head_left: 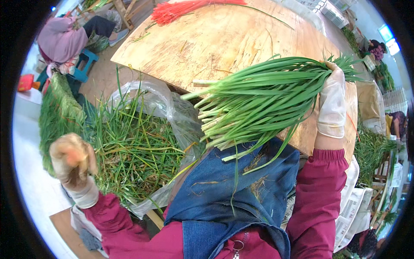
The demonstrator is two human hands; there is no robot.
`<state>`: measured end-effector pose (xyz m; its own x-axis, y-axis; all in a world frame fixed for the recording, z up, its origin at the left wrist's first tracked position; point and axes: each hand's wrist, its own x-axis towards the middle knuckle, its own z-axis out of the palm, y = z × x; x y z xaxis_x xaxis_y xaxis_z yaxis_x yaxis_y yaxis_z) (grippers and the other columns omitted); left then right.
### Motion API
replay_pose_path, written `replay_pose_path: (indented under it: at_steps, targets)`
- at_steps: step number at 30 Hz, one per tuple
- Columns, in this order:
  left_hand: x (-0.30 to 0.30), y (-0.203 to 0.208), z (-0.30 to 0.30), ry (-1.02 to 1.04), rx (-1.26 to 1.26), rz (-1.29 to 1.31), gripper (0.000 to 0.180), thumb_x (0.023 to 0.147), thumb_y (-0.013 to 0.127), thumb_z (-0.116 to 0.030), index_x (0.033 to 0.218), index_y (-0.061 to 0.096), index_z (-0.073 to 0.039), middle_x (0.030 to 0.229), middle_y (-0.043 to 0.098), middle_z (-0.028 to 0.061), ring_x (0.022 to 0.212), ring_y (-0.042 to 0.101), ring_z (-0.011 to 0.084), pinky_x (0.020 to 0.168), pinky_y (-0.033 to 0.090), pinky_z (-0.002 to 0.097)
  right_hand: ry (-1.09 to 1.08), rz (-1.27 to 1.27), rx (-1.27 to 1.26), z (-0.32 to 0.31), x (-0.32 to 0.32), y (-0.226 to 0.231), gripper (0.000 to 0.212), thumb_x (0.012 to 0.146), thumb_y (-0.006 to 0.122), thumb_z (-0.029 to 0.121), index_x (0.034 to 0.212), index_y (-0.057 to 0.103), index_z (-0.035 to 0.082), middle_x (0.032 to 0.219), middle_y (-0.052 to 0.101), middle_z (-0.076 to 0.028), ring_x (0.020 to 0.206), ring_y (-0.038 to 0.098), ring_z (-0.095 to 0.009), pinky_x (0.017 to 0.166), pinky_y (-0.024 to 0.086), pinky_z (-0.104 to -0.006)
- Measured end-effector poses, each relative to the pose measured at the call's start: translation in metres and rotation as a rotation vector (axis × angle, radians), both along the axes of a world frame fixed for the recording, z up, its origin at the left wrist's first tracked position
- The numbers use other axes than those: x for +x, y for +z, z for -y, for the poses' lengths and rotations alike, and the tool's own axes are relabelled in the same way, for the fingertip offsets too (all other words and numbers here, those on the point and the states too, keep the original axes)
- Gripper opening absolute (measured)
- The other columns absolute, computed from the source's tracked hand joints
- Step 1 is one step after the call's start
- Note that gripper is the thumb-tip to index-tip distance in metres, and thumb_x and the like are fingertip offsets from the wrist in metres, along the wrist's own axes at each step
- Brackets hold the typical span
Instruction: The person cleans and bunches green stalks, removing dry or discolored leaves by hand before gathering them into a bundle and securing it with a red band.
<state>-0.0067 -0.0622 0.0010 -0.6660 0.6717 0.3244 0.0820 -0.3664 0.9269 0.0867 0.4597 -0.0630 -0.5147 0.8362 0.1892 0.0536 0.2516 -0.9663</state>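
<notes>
Right hand (332, 99): at right of centre in the frame, in a thin, pale, wrinkled glove. Its fingers grasp a bundle of leafy stalks (263, 97) near the leaf tips.

Bundle: centre to right of centre; long, flat, smooth green blades narrowing to pale, cylindrical stalk ends, which fan out toward the left. A few blades droop over the blue denim apron (235, 185), which carries dry, fibrous debris. Contact between bundle and surface cannot be determined.

Left hand (74, 159): left edge region, gloved. The fingers are curled; blur prevents telling whether they are clenched on anything.

Surface (224, 39): upper centre; a flat, light wooden panel with visible grain and dark, rough marks. Thin red strips (194, 8) lie in a sheaf at its far edge.

Plastic bag (159, 97): left of centre; translucent, creased film beside a tangled heap of loose green and yellowed leaves (138, 151).
</notes>
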Motion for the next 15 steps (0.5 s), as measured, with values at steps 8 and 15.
replay_pose_path:
  at_steps: [8,15]
  targets:
    - [0.05,-0.067,-0.102,0.392,-0.702,-0.731,0.027,0.07,0.064,-0.012,0.094,0.058,-0.002,0.092,0.059,0.0127,0.086,0.056,0.0254,0.075,0.045,0.0343,-0.105,0.247,0.738,0.011,0.011,0.002,0.022,0.078,0.049,0.01,0.094,0.056,-0.002,0.084,0.059,-0.019,0.08,0.056,-0.028,0.074,0.044,-0.0334]
    - [0.041,-0.078,-0.13,0.362,-0.546,-0.987,0.016,0.068,0.06,0.001,0.083,0.058,-0.004,0.071,0.057,0.0118,0.065,0.056,0.0274,0.057,0.046,0.0336,-0.117,0.031,0.243,0.044,0.003,0.024,0.027,0.081,0.042,0.017,0.091,0.059,-0.002,0.085,0.06,-0.017,0.076,0.056,-0.025,0.072,0.043,-0.0321]
